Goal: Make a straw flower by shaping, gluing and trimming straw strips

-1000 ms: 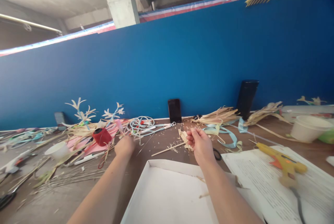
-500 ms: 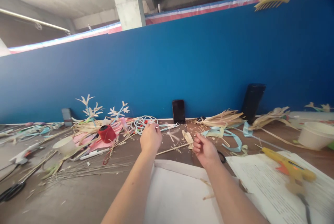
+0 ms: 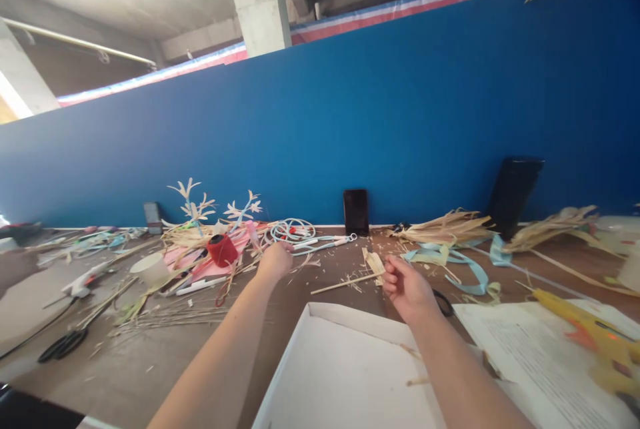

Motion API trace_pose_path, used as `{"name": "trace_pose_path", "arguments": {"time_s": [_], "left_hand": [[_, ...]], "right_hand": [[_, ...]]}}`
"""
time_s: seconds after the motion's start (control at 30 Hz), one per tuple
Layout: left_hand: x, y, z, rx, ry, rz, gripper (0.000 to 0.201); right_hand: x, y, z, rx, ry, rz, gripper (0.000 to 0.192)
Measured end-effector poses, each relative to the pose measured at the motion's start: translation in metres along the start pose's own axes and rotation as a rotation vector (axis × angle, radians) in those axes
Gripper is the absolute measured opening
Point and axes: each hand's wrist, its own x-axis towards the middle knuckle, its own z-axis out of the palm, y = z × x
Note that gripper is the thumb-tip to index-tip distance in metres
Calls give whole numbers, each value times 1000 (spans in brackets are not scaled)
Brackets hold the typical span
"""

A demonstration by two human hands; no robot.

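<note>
Though both hands curled, straw piece (image 3: 374,262) between them, nearer right hand (image 3: 407,286), left hand (image 3: 274,262) apart.

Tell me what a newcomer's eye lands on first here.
The tall blue wall behind the table dominates the view. Below it, the brown table is strewn with straw; the left hand reaches toward the coiled white cable, while the right hand pinches a straw piece. A red thread spool stands out at left.
</note>
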Motion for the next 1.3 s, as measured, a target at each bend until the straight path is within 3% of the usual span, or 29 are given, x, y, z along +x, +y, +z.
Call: {"name": "trace_pose_path", "arguments": {"time_s": [0.17, 0.37, 0.5, 0.57, 0.67, 0.73, 0.8, 0.93, 1.07, 1.17, 1.3], "left_hand": [[-1, -13, -9, -221, -101, -112, 47], [-12, -36, -25, -465, -216, -199, 36], [-13, -44, -36, -498, -283, -240, 67], [-13, -44, -42, -302, -163, -200, 68], [-16, -37, -48, 157, 203, -60, 54], [-22, -28, -49, 325, 422, 57, 41], [-33, -12, -43, 303, 452, 179, 32], [-60, 32, -11, 97, 256, 380, 26], [-79, 65, 45, -61, 78, 476, 25], [-84, 66, 96, -233, -72, 466, 30], [-83, 53, 146, -550, -378, 280, 56]], "right_hand": [[2, 0, -2, -33, 20, 14, 18], [4, 3, -4, -61, 54, 19, 16], [3, 4, -4, -78, 68, 27, 16], [2, 4, -4, -90, 64, 29, 17], [1, 3, -2, -114, 46, 2, 19], [0, 1, 0, -138, 15, -27, 19], [-3, -1, 3, -153, -40, -44, 18], [-9, -6, 7, -134, -136, -42, 19], [-11, -8, 6, -91, -180, -16, 20], [-11, -9, 4, -55, -192, -5, 17], [-9, -9, 1, -9, -224, -5, 14]]}}
